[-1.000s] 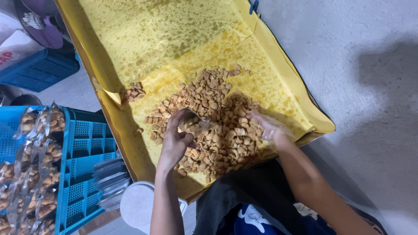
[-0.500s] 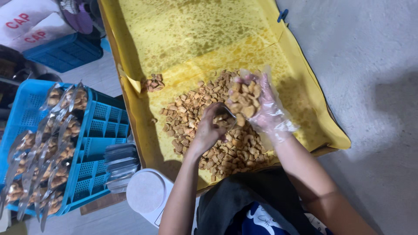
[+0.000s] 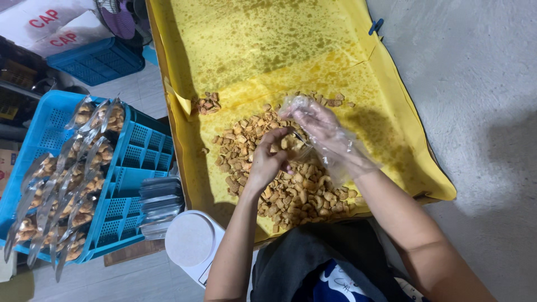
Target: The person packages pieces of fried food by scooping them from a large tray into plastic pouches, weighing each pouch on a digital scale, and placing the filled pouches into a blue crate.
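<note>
A pile of brown snack pieces (image 3: 291, 190) lies on a tray lined with yellow paper (image 3: 268, 50). My right hand (image 3: 321, 131) is wrapped in loose clear plastic, like a thin glove, and hovers over the far side of the pile with its fingers apart. My left hand (image 3: 268, 159) is just left of it, fingers pinched together on a bit of clear plastic (image 3: 292, 138) between the two hands. Whether any pieces are inside that plastic is unclear.
A blue crate (image 3: 134, 162) at the left holds several filled clear bags (image 3: 67, 184). Beside it are a stack of empty clear bags (image 3: 159, 204) and a white round scale (image 3: 190, 240). A small heap of pieces (image 3: 208, 104) lies apart. The grey floor (image 3: 481, 112) is at right.
My right hand held a scoop of pieces raised above the pile; now it is lower, without them. The left hand stays pinched close beside it. The view has shifted right.
</note>
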